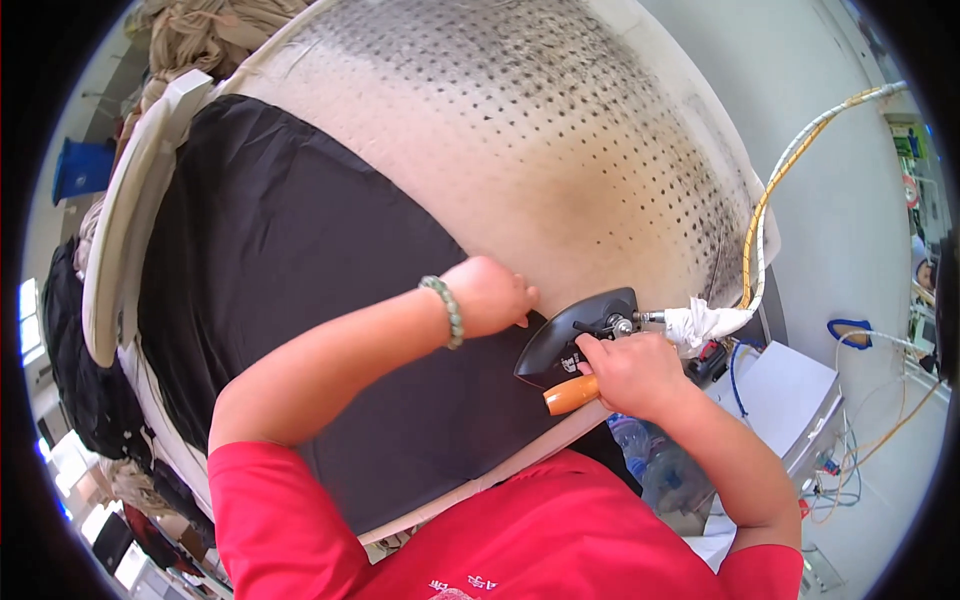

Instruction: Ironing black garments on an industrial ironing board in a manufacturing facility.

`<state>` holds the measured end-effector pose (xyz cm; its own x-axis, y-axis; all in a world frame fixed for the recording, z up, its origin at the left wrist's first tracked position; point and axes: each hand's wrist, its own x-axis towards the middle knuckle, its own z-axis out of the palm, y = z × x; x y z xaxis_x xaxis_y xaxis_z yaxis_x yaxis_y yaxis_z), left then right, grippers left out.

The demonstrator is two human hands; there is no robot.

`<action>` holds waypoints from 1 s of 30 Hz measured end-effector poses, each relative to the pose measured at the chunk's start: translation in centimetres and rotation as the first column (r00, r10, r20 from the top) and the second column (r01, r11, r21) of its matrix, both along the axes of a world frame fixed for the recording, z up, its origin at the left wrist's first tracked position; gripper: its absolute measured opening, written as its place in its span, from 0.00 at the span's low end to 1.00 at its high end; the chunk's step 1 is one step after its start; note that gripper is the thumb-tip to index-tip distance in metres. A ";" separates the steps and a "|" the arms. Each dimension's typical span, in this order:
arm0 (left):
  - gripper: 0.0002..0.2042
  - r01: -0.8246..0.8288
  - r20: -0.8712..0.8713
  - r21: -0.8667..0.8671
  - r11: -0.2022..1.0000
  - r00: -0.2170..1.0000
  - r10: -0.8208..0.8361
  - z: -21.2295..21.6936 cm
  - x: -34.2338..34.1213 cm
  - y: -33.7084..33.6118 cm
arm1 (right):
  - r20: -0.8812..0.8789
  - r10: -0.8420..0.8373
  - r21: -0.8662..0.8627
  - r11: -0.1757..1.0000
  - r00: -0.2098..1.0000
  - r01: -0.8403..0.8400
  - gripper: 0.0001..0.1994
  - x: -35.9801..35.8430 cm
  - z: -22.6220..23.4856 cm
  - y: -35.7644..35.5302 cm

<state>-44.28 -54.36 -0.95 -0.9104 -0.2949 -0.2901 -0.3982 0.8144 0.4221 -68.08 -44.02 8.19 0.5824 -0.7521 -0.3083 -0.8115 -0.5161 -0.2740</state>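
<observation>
Black cloth [300,260] covers the pale board's [540,190] left and near part. At the cloth's far right edge, the left hand's [488,294] fingers curl; whether they pinch it, one cannot tell. Rightward, the right hand [638,374] grips the iron's [562,345] handle.

Single head-worn fisheye view, looking steeply down from close range on both hands [490,295] [637,375] and the padded surface [560,190]; the wearer's torso [540,530] lies at six o'clock.
</observation>
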 end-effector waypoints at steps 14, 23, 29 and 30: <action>0.27 -0.106 -0.121 -0.309 0.945 0.990 0.071 1.0 12.6 -13.5 | -0.022 -0.200 -0.009 0.980 0.979 0.200 0.07 9.7 -0.9 -8.9; 0.27 -0.356 -0.140 -0.646 0.675 0.925 0.354 1.2 24.2 -20.1 | -0.055 -0.191 0.128 0.972 0.980 0.197 0.08 22.4 1.0 -22.0; 0.26 -0.636 -0.222 -0.619 0.461 0.705 0.674 0.6 27.7 -23.1 | -0.054 -0.201 0.151 0.967 0.978 0.207 0.10 29.0 1.0 -27.8; 0.26 -0.693 -0.232 -0.558 0.456 0.658 0.717 0.9 28.2 -23.4 | -0.069 -0.197 0.161 0.965 0.978 0.206 0.11 29.7 1.1 -28.4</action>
<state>-16.04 -77.77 0.00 -0.3093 -0.9400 0.1440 -0.9507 0.3089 -0.0254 -38.42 -72.39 9.31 0.4039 -0.7880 -0.4648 -0.9095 -0.2911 -0.2968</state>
